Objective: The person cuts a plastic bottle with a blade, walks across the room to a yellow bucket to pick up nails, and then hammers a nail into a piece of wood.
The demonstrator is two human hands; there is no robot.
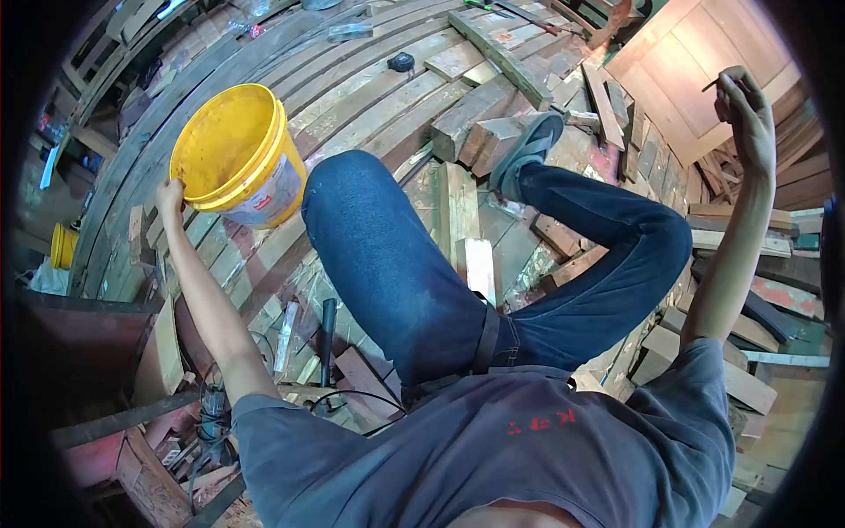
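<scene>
My left hand (170, 199) is closed on the rim of a yellow plastic bucket (280, 167), which tilts so its mouth faces up and to the left. The visible inside of the bucket looks stained, and a pale label wraps its side. My right hand (748, 114) is raised on the far right, its fingers pinched on a thin dark stick-like piece (709, 85) too small to name. Behind that hand stands a wooden panel door (678, 62).
Wood offcuts (475, 123) and long boards (352, 84) cover the floor around my legs. A second yellow bucket (63, 246) stands at the far left. A black cable (356, 393) lies by my left hip, near a dark tube-like handle (327, 339).
</scene>
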